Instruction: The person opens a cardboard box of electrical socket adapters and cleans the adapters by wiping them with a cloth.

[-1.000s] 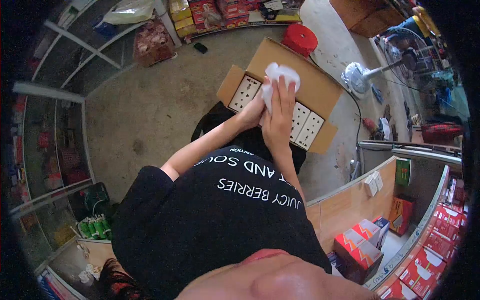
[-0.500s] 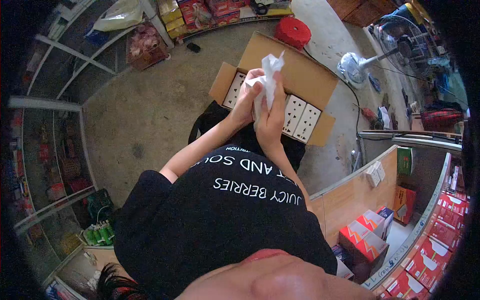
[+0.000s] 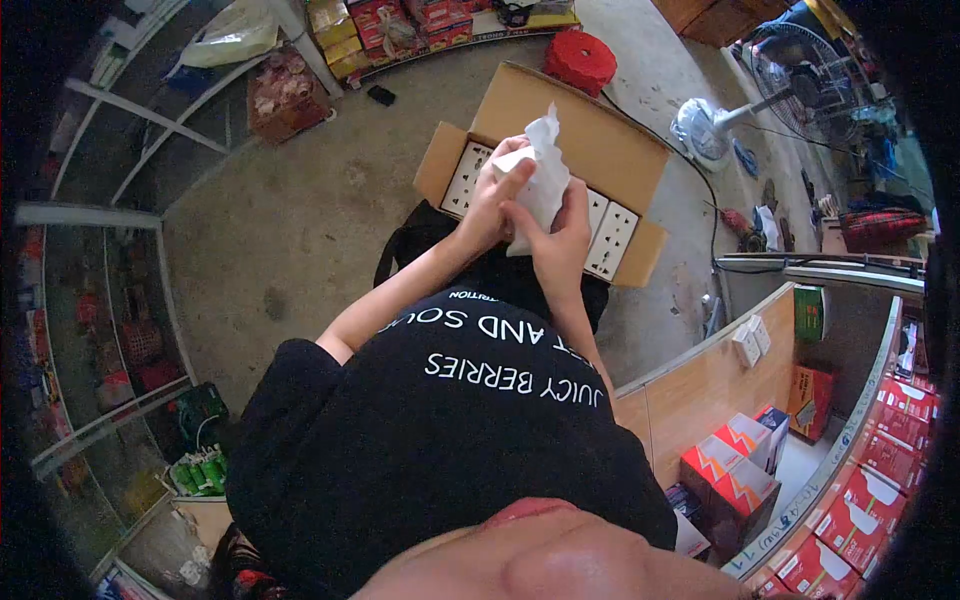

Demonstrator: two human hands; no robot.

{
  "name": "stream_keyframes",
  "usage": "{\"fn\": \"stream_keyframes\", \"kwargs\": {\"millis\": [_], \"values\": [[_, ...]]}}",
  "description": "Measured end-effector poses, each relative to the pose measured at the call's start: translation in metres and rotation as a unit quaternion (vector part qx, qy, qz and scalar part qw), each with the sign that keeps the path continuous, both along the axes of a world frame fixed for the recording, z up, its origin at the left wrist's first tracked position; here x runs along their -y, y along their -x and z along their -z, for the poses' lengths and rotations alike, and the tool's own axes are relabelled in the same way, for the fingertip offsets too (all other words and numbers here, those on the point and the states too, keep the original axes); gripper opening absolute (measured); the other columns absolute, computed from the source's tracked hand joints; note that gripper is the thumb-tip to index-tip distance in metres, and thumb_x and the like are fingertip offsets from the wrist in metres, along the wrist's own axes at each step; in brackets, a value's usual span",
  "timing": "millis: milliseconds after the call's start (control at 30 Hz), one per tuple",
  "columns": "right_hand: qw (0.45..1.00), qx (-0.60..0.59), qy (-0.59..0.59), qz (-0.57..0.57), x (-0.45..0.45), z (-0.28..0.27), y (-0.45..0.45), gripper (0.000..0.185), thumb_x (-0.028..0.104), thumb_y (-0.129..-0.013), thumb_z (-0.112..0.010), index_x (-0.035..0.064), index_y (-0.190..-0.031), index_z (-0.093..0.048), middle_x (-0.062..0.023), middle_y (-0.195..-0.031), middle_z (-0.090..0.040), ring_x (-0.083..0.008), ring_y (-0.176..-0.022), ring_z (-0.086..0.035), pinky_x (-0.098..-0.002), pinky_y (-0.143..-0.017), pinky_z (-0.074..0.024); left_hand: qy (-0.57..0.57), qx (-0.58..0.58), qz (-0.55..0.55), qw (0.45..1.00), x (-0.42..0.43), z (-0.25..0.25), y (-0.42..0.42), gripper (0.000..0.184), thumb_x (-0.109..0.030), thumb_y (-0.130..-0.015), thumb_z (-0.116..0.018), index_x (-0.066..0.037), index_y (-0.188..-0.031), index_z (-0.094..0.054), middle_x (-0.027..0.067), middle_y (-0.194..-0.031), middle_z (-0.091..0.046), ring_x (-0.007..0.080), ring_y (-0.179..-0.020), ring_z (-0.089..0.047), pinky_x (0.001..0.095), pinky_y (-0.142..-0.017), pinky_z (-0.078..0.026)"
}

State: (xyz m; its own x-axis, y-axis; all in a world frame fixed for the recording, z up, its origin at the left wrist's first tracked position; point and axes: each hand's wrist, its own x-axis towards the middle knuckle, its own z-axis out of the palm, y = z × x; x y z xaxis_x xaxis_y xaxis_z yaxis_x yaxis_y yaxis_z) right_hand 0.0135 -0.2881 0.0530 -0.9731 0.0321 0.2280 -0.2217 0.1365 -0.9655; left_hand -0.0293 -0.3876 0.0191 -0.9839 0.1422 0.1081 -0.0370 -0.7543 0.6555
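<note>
A crumpled white sheet (image 3: 545,185), thin like tissue or plastic wrap, is held up in front of me; whether something lies inside it cannot be made out. My left hand (image 3: 492,205) is closed around its left side, thumb over the front. On the right side, my right hand (image 3: 562,240) grips it between thumb and fingers. Just behind and below both hands stands an open cardboard box (image 3: 570,125) with its flaps spread. White multi-socket power outlets (image 3: 612,240) sit in rows inside it, the middle ones partly hidden by my hands and the sheet.
A red roll (image 3: 580,62) lies beyond the box, and a standing fan (image 3: 705,130) is at the right. A wooden counter (image 3: 690,400) with boxed goods (image 3: 730,470) is near my right side. Glass shelving (image 3: 95,215) lines the left. A small black object (image 3: 381,95) lies on the floor.
The white sheet is spread wider between my hands. My right hand has shifted slightly right, its thumb now across the sheet's front. My left hand has stayed nearly in place.
</note>
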Motion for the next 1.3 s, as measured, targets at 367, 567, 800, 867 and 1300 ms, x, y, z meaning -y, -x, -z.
{"fn": "stream_keyframes", "kwargs": {"millis": [367, 567, 800, 867, 1300], "values": [[0.999, -0.05, -0.017, 0.003, -0.019, -0.014, 0.019, 0.04, -0.001, -0.087, -0.049, 0.0033, -0.127, -0.052, -0.0149, -0.128, -0.053, -0.0215, -0.123, -0.044, -0.0327, -0.103, -0.0332, -0.063, 0.125, 0.065, 0.988, 0.004, -0.008, 0.004, 0.066, -0.066, -0.087, -0.037, -0.007, -0.113, -0.053, 0.0055, -0.101, -0.06, 0.0176, -0.089, -0.06, 0.0338, -0.083, -0.049], [0.983, -0.11, -0.057, -0.136, -0.002, 0.008, -0.009, 0.065, -0.009, -0.079, -0.04, -0.0035, -0.142, -0.026, -0.0191, -0.149, -0.024, -0.0287, -0.14, -0.021, -0.0396, -0.114, -0.0166, -0.147, 0.072, 0.118, 0.979, 0.014, 0.05, 0.021, 0.064, -0.06, -0.091, -0.035, -0.007, -0.124, -0.048, 0.0082, -0.115, -0.057, 0.0209, -0.103, -0.057, 0.0394, -0.092, -0.045], [0.978, -0.098, -0.003, -0.186, -0.006, 0.026, -0.022, 0.063, 0.002, -0.084, -0.043, -0.0063, -0.143, -0.02, -0.0191, -0.151, -0.021, -0.0306, -0.141, -0.017, -0.0404, -0.113, -0.0148, 0.04, 0.022, -0.102, 0.994, 0.002, -0.003, 0.008, 0.04, -0.042, -0.099, -0.038, -0.005, -0.1, -0.053, 0.0094, -0.098, -0.061, 0.0124, -0.078, -0.056, 0.0263, -0.07, -0.049], [0.98, -0.011, -0.013, -0.2, -0.012, 0.03, -0.023, 0.063, 0.01, -0.088, -0.042, -0.0063, -0.143, -0.017, -0.0198, -0.151, -0.017, -0.0299, -0.142, -0.014, -0.0399, -0.114, -0.0121, 0.089, -0.007, -0.121, 0.989, 0.001, -0.006, 0.006, 0.038, -0.036, -0.1, -0.038, -0.004, -0.098, -0.057, 0.0074, -0.086, -0.064, 0.0142, -0.07, -0.06, 0.0252, -0.064, -0.05], [0.969, -0.169, -0.149, -0.097, 0.005, 0.004, 0.018, 0.062, 0.002, -0.081, -0.046, -0.0001, -0.141, -0.031, -0.0184, -0.149, -0.024, -0.0322, -0.141, -0.016, -0.0426, -0.114, -0.0126, -0.046, 0.086, 0.003, 0.995, 0.007, 0.014, 0.007, 0.043, -0.032, -0.098, -0.04, -0.003, -0.129, -0.045, 0.0088, -0.123, -0.055, 0.0178, -0.11, -0.055, 0.0318, -0.095, -0.042]]}}
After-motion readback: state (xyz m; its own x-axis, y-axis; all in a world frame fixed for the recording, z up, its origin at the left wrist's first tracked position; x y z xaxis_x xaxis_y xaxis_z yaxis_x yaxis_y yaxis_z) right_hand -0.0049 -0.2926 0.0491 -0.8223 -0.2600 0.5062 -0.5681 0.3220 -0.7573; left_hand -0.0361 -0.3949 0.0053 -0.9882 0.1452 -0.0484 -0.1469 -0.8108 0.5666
